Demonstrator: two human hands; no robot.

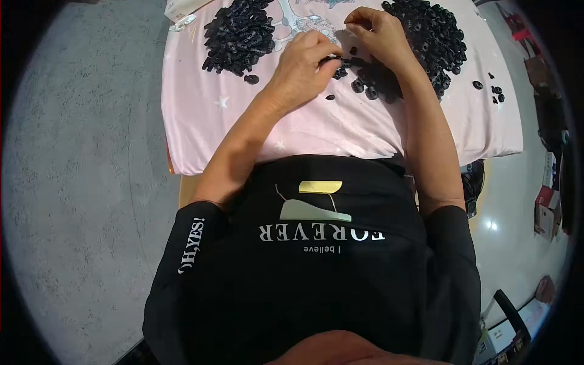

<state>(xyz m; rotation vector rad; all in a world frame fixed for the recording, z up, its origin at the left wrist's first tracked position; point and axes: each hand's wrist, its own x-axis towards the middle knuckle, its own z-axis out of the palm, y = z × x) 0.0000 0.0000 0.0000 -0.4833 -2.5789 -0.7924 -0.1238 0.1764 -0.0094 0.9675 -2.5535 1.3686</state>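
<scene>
Over the pink cloth, my left hand [306,66] is curled, with a small black part [326,59] showing between thumb and fingers. Beside its fingertips lie more small black pieces [342,70]. My right hand [382,35] is raised to the right of it, thumb and fingers pinched together; whatever they hold is too small to make out. Under the right wrist sit round black pieces [365,89], partly in shadow. A heap of ribbed black parts [239,36] is to the left, and a larger heap of rounded black parts [435,42] stands right of my right hand.
The pink cloth [213,131] covers the table and hangs over its near edge. A few stray black parts [496,94] lie toward the right edge, one black piece [251,79] below the left heap. A white box [182,8] sits at the far left corner. Boxes [547,210] stand on the right-hand floor.
</scene>
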